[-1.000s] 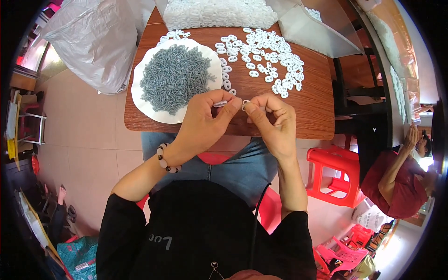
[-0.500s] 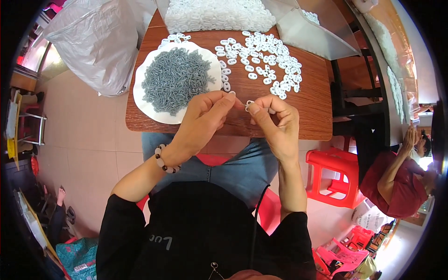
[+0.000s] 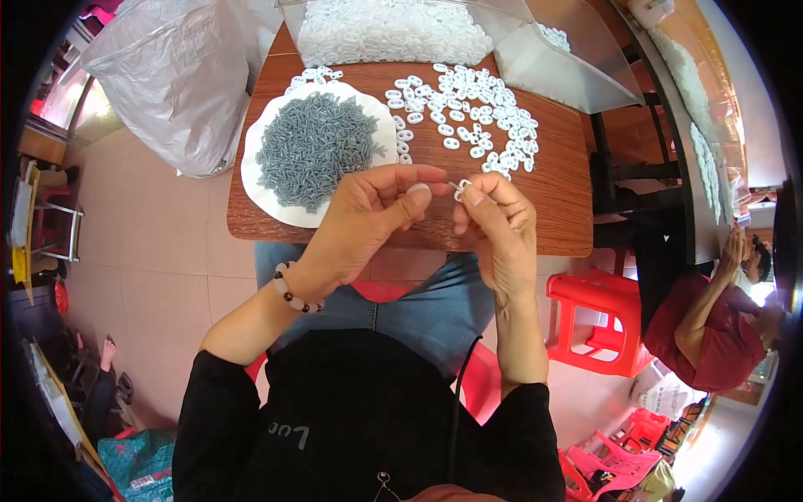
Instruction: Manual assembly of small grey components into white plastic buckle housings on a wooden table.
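Observation:
My right hand [image 3: 503, 219] pinches a small white two-holed plastic piece [image 3: 460, 192] between thumb and forefinger, over the table's near edge. A tiny grey screw [image 3: 452, 184] sticks out of that piece toward the left. My left hand [image 3: 364, 207], with a beaded bracelet at the wrist, reaches its forefinger to the screw's outer end; thumb and forefinger are apart. Left of the hands, a white scalloped plate [image 3: 253, 186] bears a heap of grey screws [image 3: 316, 149]. Many loose white two-holed pieces [image 3: 457, 106] lie beyond my hands.
A clear bin [image 3: 393, 38] full of white pieces stands at the back of the brown table [image 3: 556, 197], with another tilted clear bin [image 3: 544, 75] beside it. A white sack [image 3: 171, 84] is at left. A red stool [image 3: 590, 322] and a seated person [image 3: 711, 335] are at right.
The white piece in my right hand has moved slightly right. My left thumb has drawn back and parted from the forefinger, which now stretches to the screw.

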Action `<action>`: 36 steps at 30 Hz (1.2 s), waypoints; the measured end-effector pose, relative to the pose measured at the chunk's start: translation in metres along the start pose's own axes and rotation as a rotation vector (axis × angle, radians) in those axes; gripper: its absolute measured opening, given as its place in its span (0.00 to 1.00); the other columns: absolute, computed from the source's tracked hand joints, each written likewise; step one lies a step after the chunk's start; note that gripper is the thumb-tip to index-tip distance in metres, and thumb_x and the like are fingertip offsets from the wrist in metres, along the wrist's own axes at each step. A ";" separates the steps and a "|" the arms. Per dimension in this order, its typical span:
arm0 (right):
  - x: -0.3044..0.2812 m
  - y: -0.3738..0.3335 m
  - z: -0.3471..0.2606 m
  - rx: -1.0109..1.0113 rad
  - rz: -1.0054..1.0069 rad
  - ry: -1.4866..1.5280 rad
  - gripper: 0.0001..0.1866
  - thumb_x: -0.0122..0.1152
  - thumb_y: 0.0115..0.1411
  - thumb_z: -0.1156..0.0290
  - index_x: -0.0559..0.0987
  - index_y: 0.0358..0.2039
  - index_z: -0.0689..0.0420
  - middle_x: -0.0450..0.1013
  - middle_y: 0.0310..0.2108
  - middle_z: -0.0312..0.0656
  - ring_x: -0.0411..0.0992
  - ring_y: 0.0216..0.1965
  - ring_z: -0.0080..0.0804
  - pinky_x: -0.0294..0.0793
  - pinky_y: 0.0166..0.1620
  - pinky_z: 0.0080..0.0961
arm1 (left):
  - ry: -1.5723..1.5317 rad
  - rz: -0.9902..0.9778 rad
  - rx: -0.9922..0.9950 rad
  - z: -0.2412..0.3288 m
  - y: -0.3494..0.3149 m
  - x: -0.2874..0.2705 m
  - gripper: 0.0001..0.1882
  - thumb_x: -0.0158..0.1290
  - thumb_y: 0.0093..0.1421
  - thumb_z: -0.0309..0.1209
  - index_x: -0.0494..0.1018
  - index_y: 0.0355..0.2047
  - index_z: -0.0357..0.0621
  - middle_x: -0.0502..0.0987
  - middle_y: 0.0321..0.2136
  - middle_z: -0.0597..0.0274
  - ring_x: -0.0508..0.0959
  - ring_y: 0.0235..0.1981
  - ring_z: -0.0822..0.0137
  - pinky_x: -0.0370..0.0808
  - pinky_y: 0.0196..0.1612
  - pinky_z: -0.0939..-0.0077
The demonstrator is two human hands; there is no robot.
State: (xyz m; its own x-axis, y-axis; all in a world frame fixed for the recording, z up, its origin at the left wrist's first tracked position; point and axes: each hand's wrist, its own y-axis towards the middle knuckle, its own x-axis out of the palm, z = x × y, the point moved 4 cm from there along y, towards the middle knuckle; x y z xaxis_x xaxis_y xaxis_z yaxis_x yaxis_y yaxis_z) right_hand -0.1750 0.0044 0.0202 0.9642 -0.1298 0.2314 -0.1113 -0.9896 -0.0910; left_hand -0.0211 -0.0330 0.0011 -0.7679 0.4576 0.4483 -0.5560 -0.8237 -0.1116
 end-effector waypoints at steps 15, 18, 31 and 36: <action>0.009 -0.002 0.012 0.090 -0.048 0.364 0.09 0.52 0.63 0.66 0.73 0.31 0.59 0.71 0.25 0.39 0.68 0.27 0.25 0.70 0.34 0.19 | -0.207 0.015 0.029 -0.018 0.005 0.000 0.20 0.45 0.67 0.28 0.64 0.57 0.34 0.74 0.50 0.57 0.77 0.42 0.73 0.74 0.48 0.77; 0.009 -0.002 0.012 0.075 -0.043 0.347 0.10 0.52 0.63 0.66 0.73 0.32 0.60 0.71 0.25 0.39 0.68 0.27 0.25 0.69 0.34 0.20 | -0.273 0.033 0.007 -0.021 0.004 -0.001 0.19 0.46 0.66 0.28 0.66 0.56 0.34 0.76 0.46 0.59 0.77 0.41 0.73 0.74 0.47 0.78; 0.011 -0.005 0.008 0.039 -0.080 0.346 0.10 0.51 0.63 0.66 0.71 0.31 0.59 0.71 0.25 0.40 0.67 0.27 0.26 0.69 0.35 0.21 | -0.262 0.053 -0.028 -0.026 0.001 0.006 0.17 0.50 0.64 0.27 0.70 0.52 0.34 0.78 0.35 0.60 0.77 0.34 0.73 0.76 0.41 0.81; 0.010 -0.005 0.010 0.060 -0.051 0.356 0.08 0.51 0.62 0.67 0.71 0.32 0.58 0.71 0.26 0.41 0.68 0.27 0.27 0.69 0.34 0.20 | -0.253 0.020 -0.044 -0.026 0.001 0.005 0.17 0.51 0.63 0.27 0.71 0.51 0.32 0.79 0.34 0.60 0.78 0.35 0.73 0.76 0.43 0.80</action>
State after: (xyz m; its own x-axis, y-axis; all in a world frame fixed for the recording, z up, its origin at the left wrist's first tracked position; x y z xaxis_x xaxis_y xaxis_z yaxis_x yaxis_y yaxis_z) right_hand -0.1621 0.0089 0.0137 0.8226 -0.1046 0.5590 -0.0410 -0.9913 -0.1252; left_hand -0.0332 -0.0228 -0.0195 -0.6782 0.3384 0.6523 -0.5587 -0.8141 -0.1586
